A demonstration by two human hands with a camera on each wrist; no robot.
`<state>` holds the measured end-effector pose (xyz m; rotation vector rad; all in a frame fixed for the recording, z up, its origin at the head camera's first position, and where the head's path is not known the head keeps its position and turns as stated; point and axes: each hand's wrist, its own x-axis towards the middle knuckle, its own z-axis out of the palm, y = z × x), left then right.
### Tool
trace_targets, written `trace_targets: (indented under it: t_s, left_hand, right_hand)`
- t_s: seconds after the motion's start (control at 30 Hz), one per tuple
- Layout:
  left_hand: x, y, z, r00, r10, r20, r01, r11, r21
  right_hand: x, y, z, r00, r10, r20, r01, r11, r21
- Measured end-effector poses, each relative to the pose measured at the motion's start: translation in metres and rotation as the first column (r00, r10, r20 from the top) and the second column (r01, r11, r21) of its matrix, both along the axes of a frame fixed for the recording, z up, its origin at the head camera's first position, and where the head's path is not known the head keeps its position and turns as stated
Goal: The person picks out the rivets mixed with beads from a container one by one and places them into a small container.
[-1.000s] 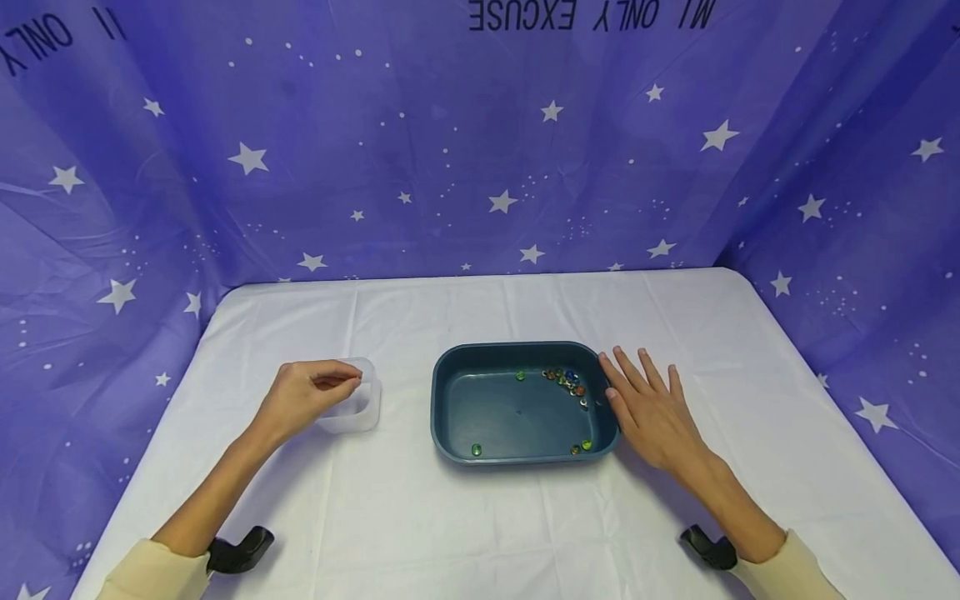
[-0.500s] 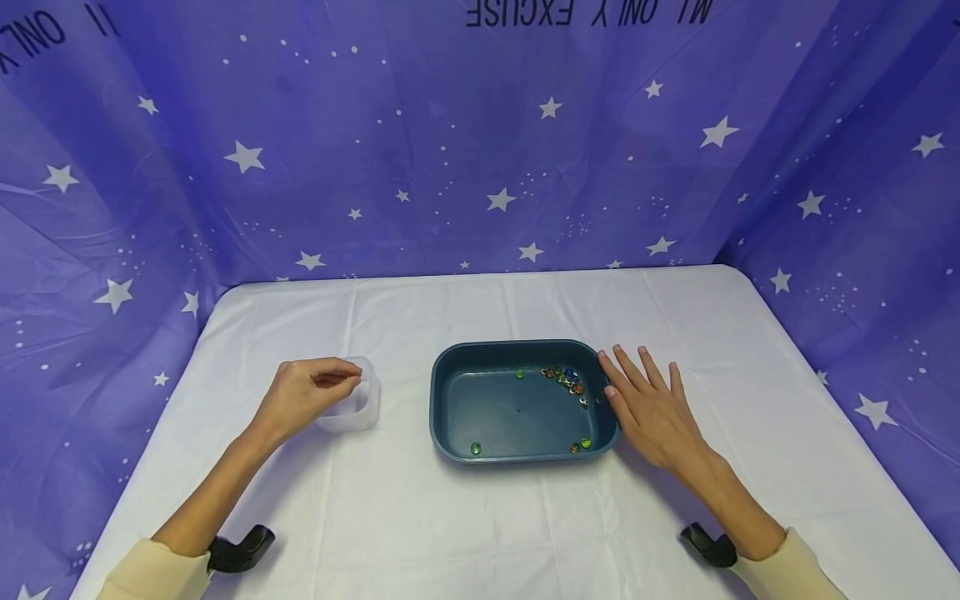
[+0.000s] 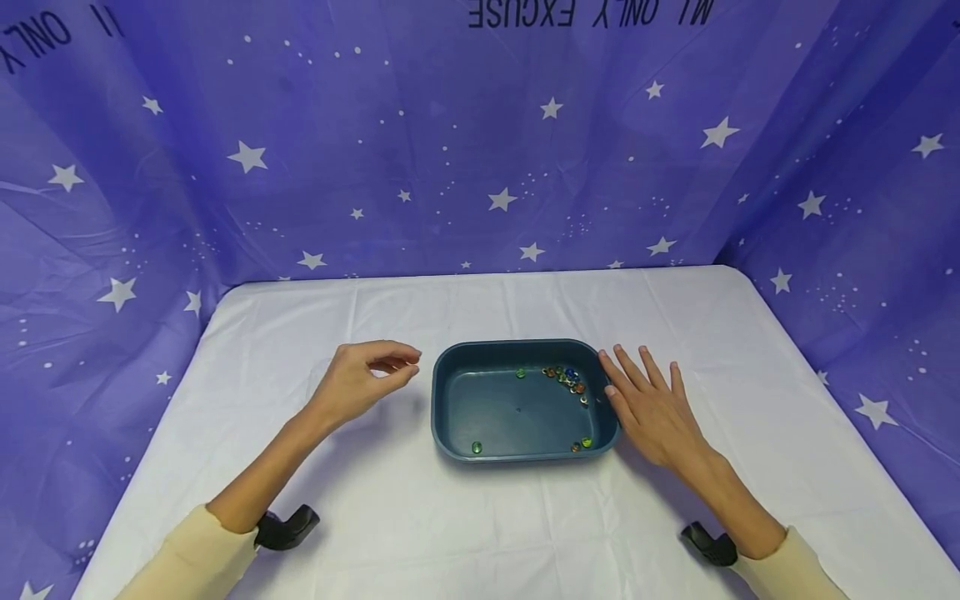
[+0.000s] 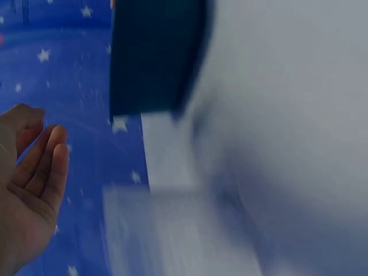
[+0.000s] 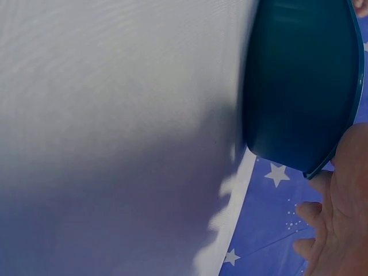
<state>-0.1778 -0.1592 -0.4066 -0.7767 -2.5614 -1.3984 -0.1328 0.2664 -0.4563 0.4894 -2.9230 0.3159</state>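
My left hand (image 3: 358, 382) hovers left of a dark teal plastic tray (image 3: 495, 417), its thumb and fingers slightly apart with nothing visible between them. The left wrist view shows the same gap between thumb and fingers. Spread flat, the fingers of my right hand (image 3: 656, 417) touch the tray's right rim. Inside the tray, a cluster of small shiny glass beads (image 3: 567, 379) in amber, green and blue lies at the back right. Single green beads (image 3: 476, 447) lie elsewhere on its floor. Mostly hidden behind my left hand is a translucent plastic container (image 3: 318, 375), blurred in the left wrist view.
A white cloth covers the table (image 3: 480, 525). Purple curtains (image 3: 420, 150) with white stars hang behind and along both sides. A black wrist mount (image 3: 288, 528) sits on the left forearm and another black mount (image 3: 708, 546) on the right.
My left hand has moved right, away from over the translucent container and toward the tray, and its pinched fingertips have parted. The right hand and the tray stay put.
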Motion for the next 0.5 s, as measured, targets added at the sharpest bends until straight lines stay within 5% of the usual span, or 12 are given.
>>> trace_targets:
  t_s: [0.3,0.5]
  left_hand:
    - [-0.015,0.066,0.012,0.974,-0.225,0.016,0.224,0.974,0.042]
    - [-0.030,0.103,0.005,0.947,-0.320,0.040,0.318,0.947,0.038]
  right_hand:
    - [0.000,0.000,0.000,1.000,-0.002,-0.004,0.002,1.000,-0.001]
    - [0.000,-0.001,0.001,1.000,-0.005,0.002,0.005,1.000,0.001]
